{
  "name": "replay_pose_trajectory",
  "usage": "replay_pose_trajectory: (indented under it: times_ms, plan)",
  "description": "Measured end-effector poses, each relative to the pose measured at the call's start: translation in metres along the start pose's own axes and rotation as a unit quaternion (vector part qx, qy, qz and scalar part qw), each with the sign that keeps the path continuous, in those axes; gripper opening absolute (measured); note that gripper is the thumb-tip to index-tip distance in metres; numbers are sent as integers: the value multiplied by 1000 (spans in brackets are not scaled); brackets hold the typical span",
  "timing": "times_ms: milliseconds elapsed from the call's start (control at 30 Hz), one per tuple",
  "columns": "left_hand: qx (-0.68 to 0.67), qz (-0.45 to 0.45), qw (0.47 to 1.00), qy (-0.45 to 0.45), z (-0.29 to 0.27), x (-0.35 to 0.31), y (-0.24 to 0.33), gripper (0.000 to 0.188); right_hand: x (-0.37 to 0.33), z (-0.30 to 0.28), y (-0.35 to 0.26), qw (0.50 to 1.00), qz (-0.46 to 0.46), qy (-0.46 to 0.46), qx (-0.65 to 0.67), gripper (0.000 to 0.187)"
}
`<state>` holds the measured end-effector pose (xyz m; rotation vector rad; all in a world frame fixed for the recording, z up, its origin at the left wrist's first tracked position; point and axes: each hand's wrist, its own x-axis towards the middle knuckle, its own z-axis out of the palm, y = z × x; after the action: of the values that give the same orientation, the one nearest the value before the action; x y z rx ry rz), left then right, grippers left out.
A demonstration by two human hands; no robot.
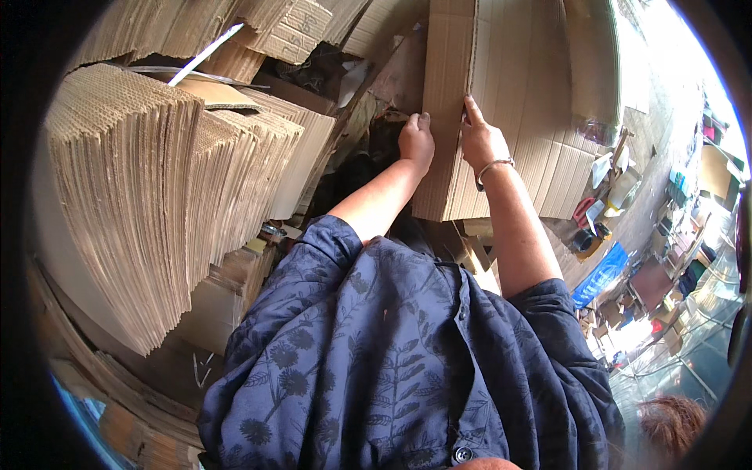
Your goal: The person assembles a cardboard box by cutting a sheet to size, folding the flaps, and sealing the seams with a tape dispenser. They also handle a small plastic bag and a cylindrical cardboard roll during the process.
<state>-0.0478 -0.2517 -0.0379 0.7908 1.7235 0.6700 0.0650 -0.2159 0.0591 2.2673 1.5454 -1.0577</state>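
A long folded cardboard sheet (521, 94) lies ahead of me, with a raised edge or seam running along its left part. My right hand (483, 145), with a bracelet at the wrist, rests on it. Its index finger stretches forward along that seam, and the other fingers are partly hidden. Beside the sheet's left edge is my left hand (417, 143), closed with the thumb uppermost. Whatever its fingers hold, if anything, is hidden.
Tall stacks of corrugated cardboard (125, 180) crowd the left, with more bundles (290, 31) behind. A white strip (205, 55) sticks up from them. At the right are red-handled scissors (583, 211), a blue plastic sheet (601, 274) and scattered scraps. Reddish-brown hair (672, 423) shows lower right.
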Motion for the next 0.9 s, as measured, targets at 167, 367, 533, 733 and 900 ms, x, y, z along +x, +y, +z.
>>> replay_pose_trajectory:
  times_ms: [167,367,533,733,900]
  plan:
    - [-19,-51,998,-17,-1,1,3,41,-21,8,6,998,1,-15,-56,57]
    - [-27,-81,996,-31,-6,-1,10,46,-24,9,8,998,9,-38,-45,58]
    - [-44,-114,992,-39,-7,-4,19,48,-46,19,24,999,2,-50,-8,56]
    - [-56,-105,993,-22,3,4,2,49,-48,19,23,997,15,-57,51,52]
    - [-45,-86,995,-15,3,3,0,46,-83,38,38,995,-13,-92,31,52]
